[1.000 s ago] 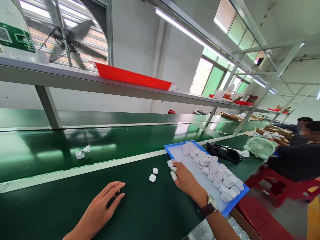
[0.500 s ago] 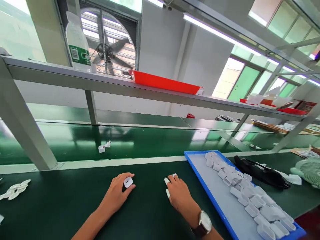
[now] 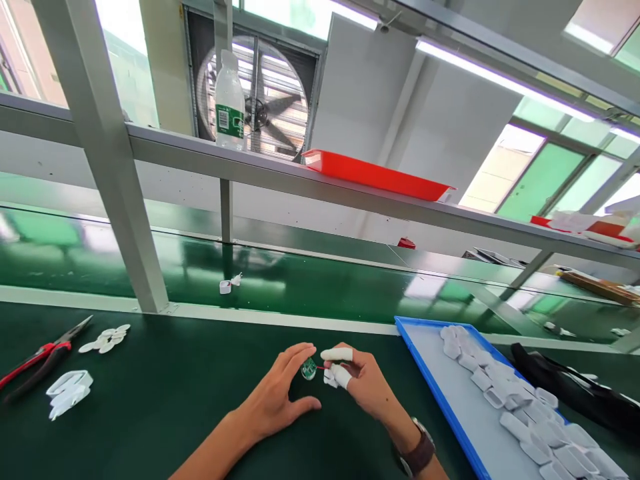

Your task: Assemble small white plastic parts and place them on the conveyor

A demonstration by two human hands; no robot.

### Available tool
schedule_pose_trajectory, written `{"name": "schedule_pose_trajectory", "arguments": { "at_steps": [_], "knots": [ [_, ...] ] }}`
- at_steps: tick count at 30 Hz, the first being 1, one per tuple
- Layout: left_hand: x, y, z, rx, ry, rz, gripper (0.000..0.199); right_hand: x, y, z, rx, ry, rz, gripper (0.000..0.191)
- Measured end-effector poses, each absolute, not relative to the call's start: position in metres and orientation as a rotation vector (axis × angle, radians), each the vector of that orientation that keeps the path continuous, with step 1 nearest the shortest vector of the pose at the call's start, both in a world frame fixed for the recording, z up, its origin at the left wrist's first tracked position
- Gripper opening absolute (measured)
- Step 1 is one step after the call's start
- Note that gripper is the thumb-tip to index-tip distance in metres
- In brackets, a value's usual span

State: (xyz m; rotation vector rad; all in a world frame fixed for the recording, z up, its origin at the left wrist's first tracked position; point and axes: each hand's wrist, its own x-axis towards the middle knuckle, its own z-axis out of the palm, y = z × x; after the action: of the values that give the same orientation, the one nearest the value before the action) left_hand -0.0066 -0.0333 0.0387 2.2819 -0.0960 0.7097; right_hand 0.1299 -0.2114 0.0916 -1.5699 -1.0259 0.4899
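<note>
Near the middle of the dark green table, my left hand (image 3: 275, 397) is spread, thumb apart from the fingers. A small round green circuit board (image 3: 309, 369) sits by its fingertips; contact is hard to make out. From the board a short red wire runs to a small white part (image 3: 329, 379), pinched by my right hand (image 3: 367, 383). White covers wrap two fingertips of that hand, and a watch is on its wrist. Right of my hands, a blue-edged tray (image 3: 434, 390) holds several white plastic housings (image 3: 515, 387).
Red-handled pliers (image 3: 50, 350), flat white pieces (image 3: 107, 339) and white housings (image 3: 70, 392) lie at the left. Beyond the table edge is a white part (image 3: 226, 287). A shelf with a bottle (image 3: 230, 110) and red tray (image 3: 375, 175) crosses above. A black item (image 3: 565, 380) lies right.
The view has turned left. My left hand, earlier around a white housing, now has its fingers apart. My right hand has come close to it, pinching the white part, and the green board now shows.
</note>
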Motion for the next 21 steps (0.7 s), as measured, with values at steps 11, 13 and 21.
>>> {"name": "schedule_pose_trajectory", "arguments": {
  "at_steps": [11, 13, 21],
  "knots": [
    [-0.003, -0.035, 0.06, 1.665, 0.31, 0.638, 0.038, 0.124, -0.177, 0.067, -1.454, -1.186, 0.384, 0.03],
    [-0.001, -0.036, 0.061, 1.497, 0.338, 0.529, 0.046, 0.125, -0.179, 0.056, -1.495, -1.233, 0.299, 0.028],
    [-0.003, -0.036, 0.066, 1.23, 0.272, 0.186, 0.045, 0.122, -0.19, 0.035, -1.557, -1.186, 0.217, 0.038]
  ]
}}
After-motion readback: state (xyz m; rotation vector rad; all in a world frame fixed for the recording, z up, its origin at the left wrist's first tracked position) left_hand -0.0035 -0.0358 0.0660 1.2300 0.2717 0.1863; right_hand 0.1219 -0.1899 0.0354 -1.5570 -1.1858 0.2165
